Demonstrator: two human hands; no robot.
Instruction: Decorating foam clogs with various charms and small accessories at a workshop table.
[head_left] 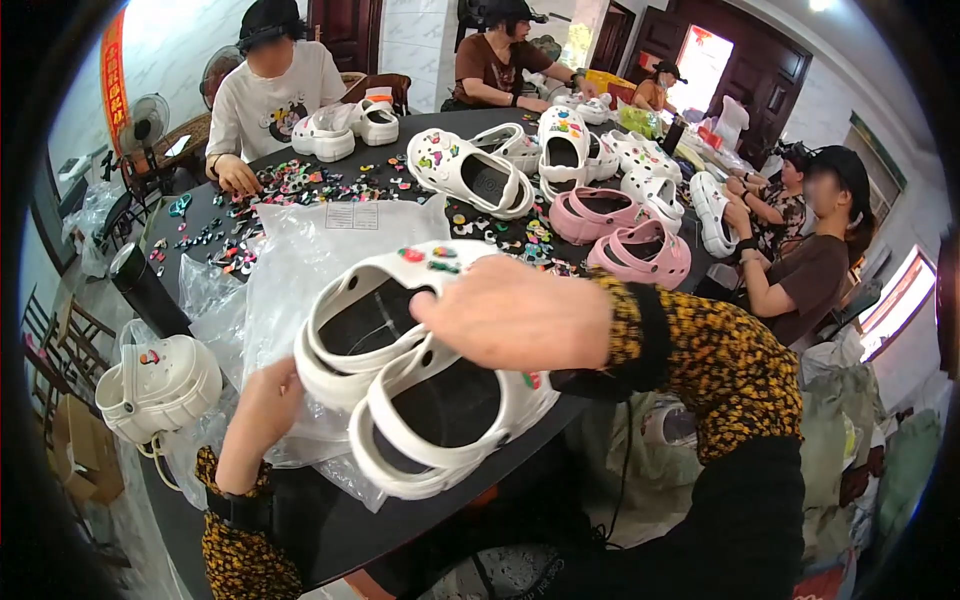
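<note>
Two white foam clogs point(420, 390) lie side by side at the near edge of the round black table point(330, 520), small coloured charms on their toes. My right hand point(515, 315) lies across the top of the pair and holds them together. My left hand point(262, 405) grips clear plastic bags point(310, 260) beside the clogs' left side. Both my sleeves are yellow and black patterned.
Another white clog point(155, 385) sits at the left table edge beside a black cylinder point(145, 290). Loose coloured charms point(290, 185) cover the far left. Several white clogs point(470, 170) and pink clogs point(625, 235) lie further back. Other people sit around the table.
</note>
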